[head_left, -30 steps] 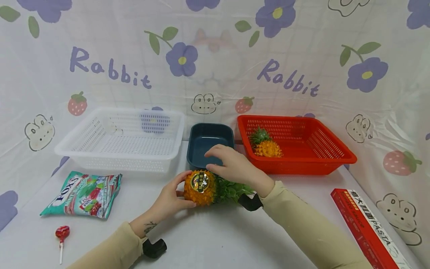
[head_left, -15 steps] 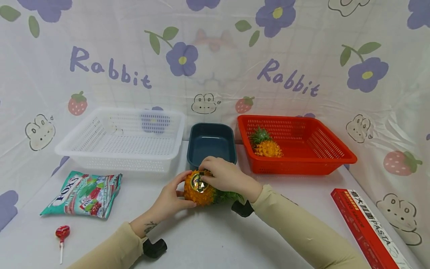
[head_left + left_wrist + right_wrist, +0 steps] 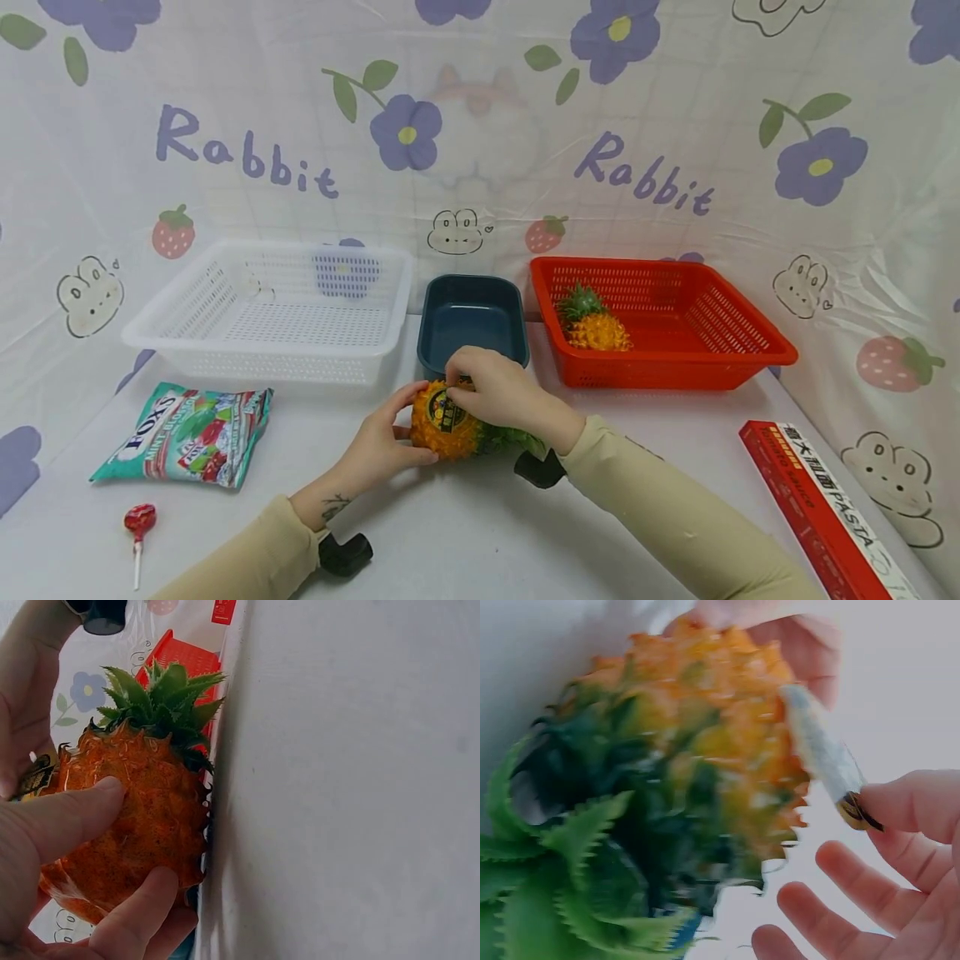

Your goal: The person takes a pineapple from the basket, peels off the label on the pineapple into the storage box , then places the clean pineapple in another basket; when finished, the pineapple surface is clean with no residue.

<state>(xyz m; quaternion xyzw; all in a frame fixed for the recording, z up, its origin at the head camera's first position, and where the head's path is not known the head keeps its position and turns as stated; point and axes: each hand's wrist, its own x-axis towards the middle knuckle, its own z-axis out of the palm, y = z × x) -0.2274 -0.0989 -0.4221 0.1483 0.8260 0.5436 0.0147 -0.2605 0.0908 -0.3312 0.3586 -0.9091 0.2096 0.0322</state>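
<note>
An orange pineapple (image 3: 444, 444) lies on its side at the table's middle, its green leaves (image 3: 161, 701) toward the right. My left hand (image 3: 384, 442) grips its base end, thumb and fingers spread round the body in the left wrist view. A round black-and-gold sticker (image 3: 441, 412) is on its upper side. My right hand (image 3: 501, 390) reaches over the pineapple and pinches the sticker's edge between thumb and forefinger. In the right wrist view the sticker (image 3: 817, 742) stands partly lifted off the skin, pale backing showing, while the other fingers hang loosely below.
Behind the pineapple stands a dark blue tub (image 3: 472, 329), between a white basket (image 3: 277, 365) and a red basket (image 3: 667, 375) holding a second pineapple (image 3: 596, 331). A candy bag (image 3: 187, 433) and lollipop (image 3: 139, 521) lie left; a pasta box (image 3: 817, 500) lies right.
My right hand has come down and left from above the leaves onto the sticker and now pinches its edge. The sticker's face has tilted. My left hand keeps its grip in place.
</note>
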